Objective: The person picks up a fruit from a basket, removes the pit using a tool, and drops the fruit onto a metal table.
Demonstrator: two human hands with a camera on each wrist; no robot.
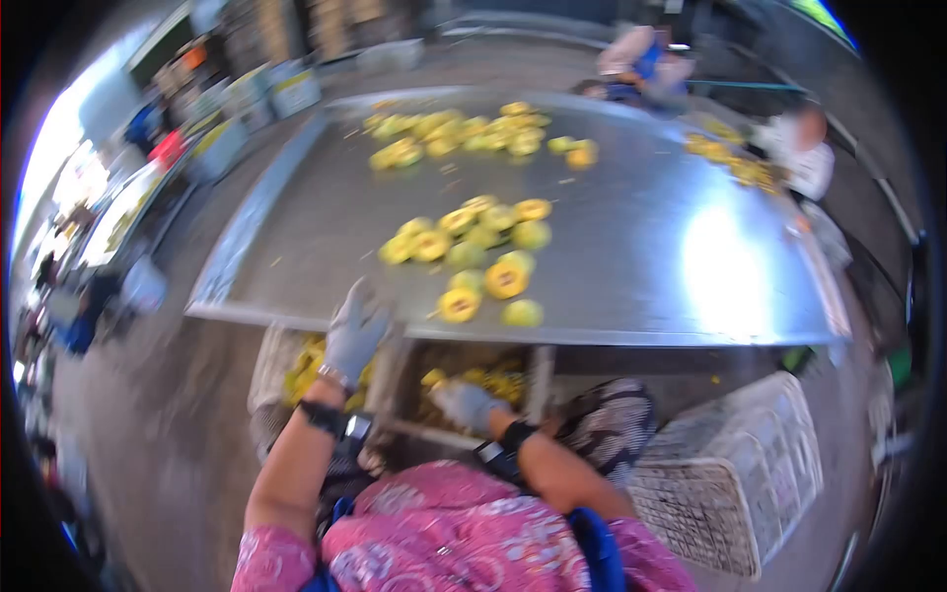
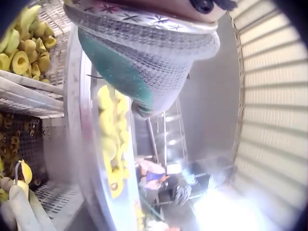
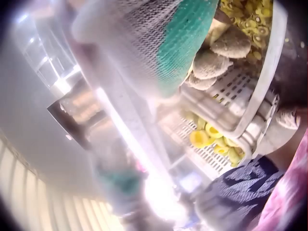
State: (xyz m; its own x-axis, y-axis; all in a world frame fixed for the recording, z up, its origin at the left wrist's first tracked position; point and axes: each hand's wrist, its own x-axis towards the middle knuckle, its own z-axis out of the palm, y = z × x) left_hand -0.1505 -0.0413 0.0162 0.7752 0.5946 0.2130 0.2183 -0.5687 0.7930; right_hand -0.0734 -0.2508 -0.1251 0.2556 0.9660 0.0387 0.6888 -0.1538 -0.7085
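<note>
The gloved left hand hovers at the metal table's near edge, fingers spread and holding nothing visible; its glove shows green and grey in the left wrist view. Halved yellow-green fruits lie beyond it. Over a crate below the edge, the gloved right hand has curled fingers. In the left wrist view, that right hand grips a tool with a curved metal end, a yellow fruit half beside the metal.
More fruit halves lie at the table's far side. Beneath the near edge, another crate holds fruit at the left. A white crate stands tilted at the lower right. People are at the table's far right.
</note>
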